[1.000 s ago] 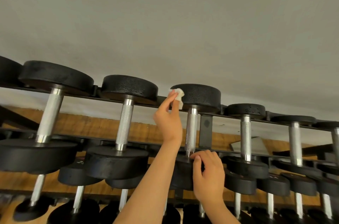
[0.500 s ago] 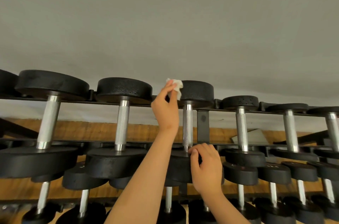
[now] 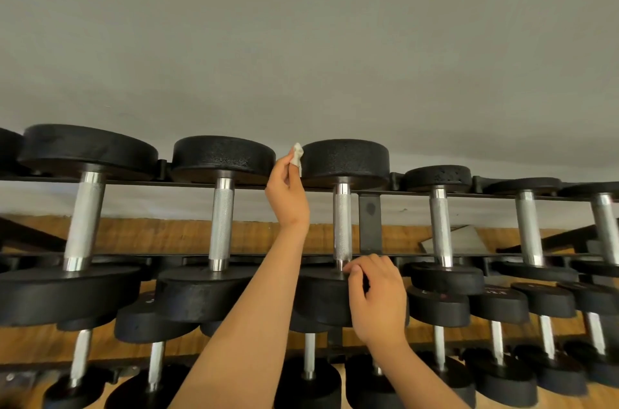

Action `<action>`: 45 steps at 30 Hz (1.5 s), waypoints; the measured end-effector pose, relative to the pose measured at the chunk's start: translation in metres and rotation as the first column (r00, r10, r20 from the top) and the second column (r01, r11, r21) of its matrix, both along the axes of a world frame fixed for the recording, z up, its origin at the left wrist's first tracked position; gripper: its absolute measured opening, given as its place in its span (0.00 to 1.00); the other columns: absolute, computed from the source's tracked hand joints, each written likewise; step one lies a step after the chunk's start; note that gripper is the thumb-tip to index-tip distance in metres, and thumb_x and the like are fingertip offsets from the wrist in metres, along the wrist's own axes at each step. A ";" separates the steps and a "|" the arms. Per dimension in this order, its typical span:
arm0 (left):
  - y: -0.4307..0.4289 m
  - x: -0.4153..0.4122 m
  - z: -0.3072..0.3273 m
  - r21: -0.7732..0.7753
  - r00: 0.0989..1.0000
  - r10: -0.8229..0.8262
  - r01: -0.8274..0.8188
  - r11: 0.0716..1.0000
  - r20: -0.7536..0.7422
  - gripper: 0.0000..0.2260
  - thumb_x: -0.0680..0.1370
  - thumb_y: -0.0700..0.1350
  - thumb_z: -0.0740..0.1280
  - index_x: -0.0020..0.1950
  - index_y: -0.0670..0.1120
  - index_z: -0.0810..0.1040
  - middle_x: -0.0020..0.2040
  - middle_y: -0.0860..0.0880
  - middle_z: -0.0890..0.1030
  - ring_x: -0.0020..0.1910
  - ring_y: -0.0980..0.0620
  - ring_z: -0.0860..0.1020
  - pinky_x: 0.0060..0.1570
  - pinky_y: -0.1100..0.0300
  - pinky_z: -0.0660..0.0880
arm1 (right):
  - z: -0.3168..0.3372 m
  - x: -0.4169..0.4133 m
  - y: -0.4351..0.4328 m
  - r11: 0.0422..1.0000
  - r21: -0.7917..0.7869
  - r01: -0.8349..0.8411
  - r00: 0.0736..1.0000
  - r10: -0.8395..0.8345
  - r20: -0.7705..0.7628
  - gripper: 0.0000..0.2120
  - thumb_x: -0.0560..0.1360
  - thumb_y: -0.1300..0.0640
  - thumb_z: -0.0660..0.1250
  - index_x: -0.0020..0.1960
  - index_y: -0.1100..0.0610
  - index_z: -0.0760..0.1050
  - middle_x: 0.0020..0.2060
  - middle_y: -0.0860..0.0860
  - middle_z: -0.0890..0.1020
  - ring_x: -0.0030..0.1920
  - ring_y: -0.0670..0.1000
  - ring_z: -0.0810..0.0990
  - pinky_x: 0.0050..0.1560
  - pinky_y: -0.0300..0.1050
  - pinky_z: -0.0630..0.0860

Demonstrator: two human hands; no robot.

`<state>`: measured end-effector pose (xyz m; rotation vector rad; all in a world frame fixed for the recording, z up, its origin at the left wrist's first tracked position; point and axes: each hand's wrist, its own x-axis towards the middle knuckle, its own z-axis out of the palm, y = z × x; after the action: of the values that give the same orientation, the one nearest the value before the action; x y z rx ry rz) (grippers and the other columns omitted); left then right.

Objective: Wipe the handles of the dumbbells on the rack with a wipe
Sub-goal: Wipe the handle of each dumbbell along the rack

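The left hand [image 3: 287, 197] pinches a small white crumpled wipe [image 3: 297, 154] up beside the far end of a black dumbbell with a silver handle [image 3: 342, 224] on the black metal rack [image 3: 369, 224]. The right hand [image 3: 376, 299] grips that dumbbell's near end.

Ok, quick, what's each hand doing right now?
Left hand: pinching the wipe, up beside the dumbbell.
Right hand: gripping that dumbbell's near weight.

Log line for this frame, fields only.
left hand: pinches wipe, raised | right hand: holds dumbbell near end | handle: wipe off it
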<state>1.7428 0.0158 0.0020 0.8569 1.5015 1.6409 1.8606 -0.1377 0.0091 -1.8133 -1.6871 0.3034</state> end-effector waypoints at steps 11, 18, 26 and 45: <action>-0.007 -0.002 -0.017 -0.098 1.000 0.008 -0.010 0.995 -0.026 0.14 0.81 0.40 0.62 0.66 0.42 0.77 0.58 0.45 0.81 0.59 0.52 0.78 0.56 0.65 0.76 | -0.001 -0.001 0.001 1.000 0.015 0.003 1.000 -0.003 -0.001 0.16 0.77 0.52 0.53 0.39 0.52 0.78 0.35 0.43 0.77 0.40 0.45 0.74 0.41 0.43 0.74; -0.003 0.000 -0.025 -0.143 1.000 0.010 -0.008 0.990 0.011 0.14 0.81 0.39 0.61 0.65 0.42 0.77 0.58 0.45 0.82 0.59 0.50 0.78 0.60 0.57 0.76 | 0.000 -0.001 0.001 1.000 0.011 -0.005 1.000 0.005 0.016 0.16 0.77 0.52 0.53 0.39 0.51 0.78 0.35 0.41 0.76 0.40 0.44 0.74 0.41 0.43 0.74; 0.005 -0.015 -0.032 -0.240 0.965 -0.207 0.241 0.940 0.160 0.18 0.84 0.42 0.56 0.74 0.45 0.69 0.69 0.45 0.73 0.58 0.50 0.77 0.47 0.67 0.77 | -0.001 0.000 0.001 1.000 0.000 -0.009 1.000 0.009 0.010 0.16 0.77 0.51 0.53 0.39 0.52 0.78 0.36 0.41 0.76 0.41 0.44 0.74 0.42 0.40 0.72; -0.045 0.010 0.000 -0.231 0.873 -0.408 0.353 0.907 -0.267 0.05 0.77 0.43 0.69 0.45 0.44 0.83 0.41 0.51 0.83 0.42 0.60 0.79 0.46 0.70 0.73 | -0.001 -0.001 0.001 0.999 0.042 -0.016 0.999 0.015 0.029 0.13 0.76 0.54 0.55 0.37 0.51 0.75 0.34 0.41 0.75 0.37 0.44 0.71 0.39 0.44 0.72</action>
<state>1.7526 -0.0296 0.0015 1.2655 1.5340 1.1019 1.8600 -0.1368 0.0082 -1.7821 -1.7151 0.2478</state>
